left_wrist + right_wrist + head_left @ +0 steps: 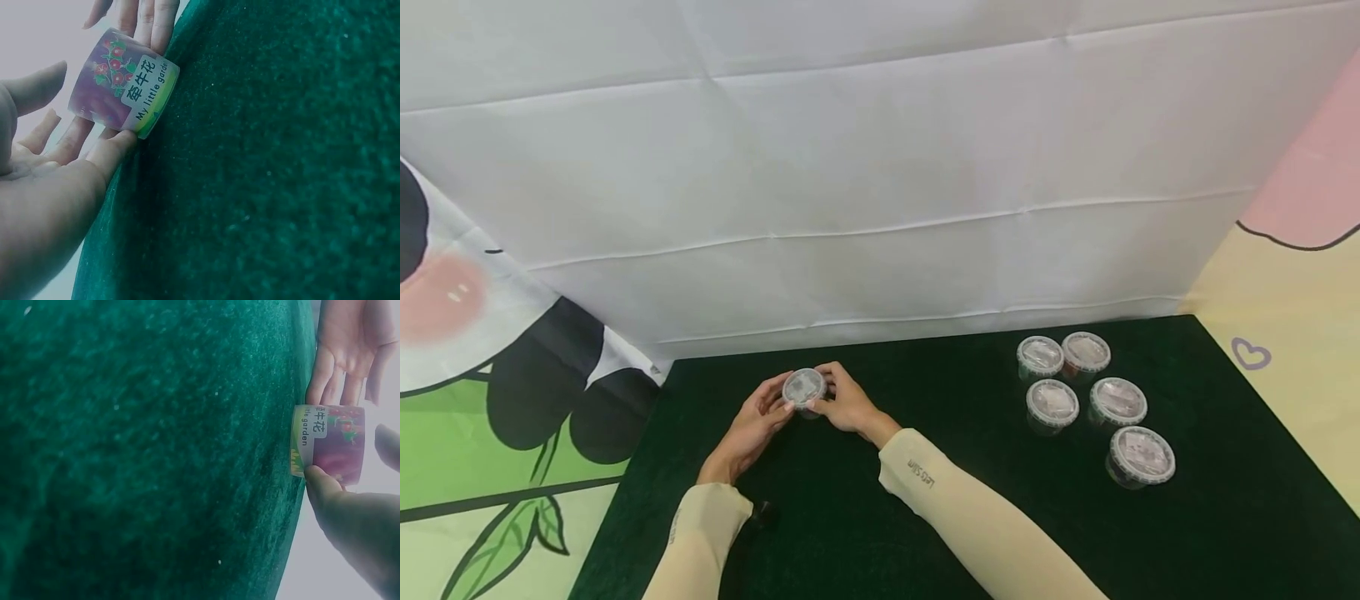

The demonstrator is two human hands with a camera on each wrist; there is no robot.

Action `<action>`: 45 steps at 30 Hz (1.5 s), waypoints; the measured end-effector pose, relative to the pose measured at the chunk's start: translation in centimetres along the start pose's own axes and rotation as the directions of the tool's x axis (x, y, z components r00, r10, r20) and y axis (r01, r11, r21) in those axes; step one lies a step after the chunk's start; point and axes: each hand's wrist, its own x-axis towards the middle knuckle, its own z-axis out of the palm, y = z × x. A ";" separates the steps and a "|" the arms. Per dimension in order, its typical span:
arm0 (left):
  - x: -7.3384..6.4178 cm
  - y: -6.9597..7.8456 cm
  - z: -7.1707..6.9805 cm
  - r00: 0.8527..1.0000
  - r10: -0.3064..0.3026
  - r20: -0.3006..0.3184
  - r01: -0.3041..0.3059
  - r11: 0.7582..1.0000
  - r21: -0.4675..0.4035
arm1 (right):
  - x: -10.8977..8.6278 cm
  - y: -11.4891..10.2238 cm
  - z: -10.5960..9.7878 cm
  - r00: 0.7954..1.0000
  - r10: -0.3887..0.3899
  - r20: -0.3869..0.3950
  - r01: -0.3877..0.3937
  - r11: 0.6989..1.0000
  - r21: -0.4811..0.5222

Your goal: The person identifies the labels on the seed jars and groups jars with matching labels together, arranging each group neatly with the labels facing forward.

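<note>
Both hands hold a small round lidded plastic tub (pixel 804 388) at the left part of the table. Its wrapper (pixel 122 81) is purple with printed red flowers, a green strip and the words "My little garden". On the tub's left side is my left hand (pixel 755 422), with fingers and thumb about the wall. My right hand (pixel 852 402) holds it from the right, thumb toward the near side. Seen from the right wrist, the tub (pixel 337 447) sits between the fingers of both hands. From above, the clear lid shows a pale packet inside.
Several similar lidded tubs (pixel 1052 402) stand grouped on the right of the dark green table cloth (pixel 925 517). The nearest tub (pixel 1141 457) lies toward the front of that group. A white cloth backdrop (pixel 880 183) rises behind, with printed cloth at both sides.
</note>
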 end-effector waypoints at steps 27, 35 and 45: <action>-1.1 -0.2 -0.1 0.994 0.050 -0.101 -0.047 0.998 0.035 | -1.4 0.9 -2.5 0.996 -0.079 0.031 0.077 0.995 0.064; -2.6 0.4 -0.2 0.979 0.120 -0.163 -0.108 0.991 0.082 | -3.0 0.5 -4.9 0.995 -0.097 0.025 0.094 0.992 0.083; -3.9 2.4 0.6 0.956 0.189 -0.223 -0.151 0.973 0.177 | -5.3 0.4 -7.4 0.993 -0.118 -0.020 0.119 0.987 0.112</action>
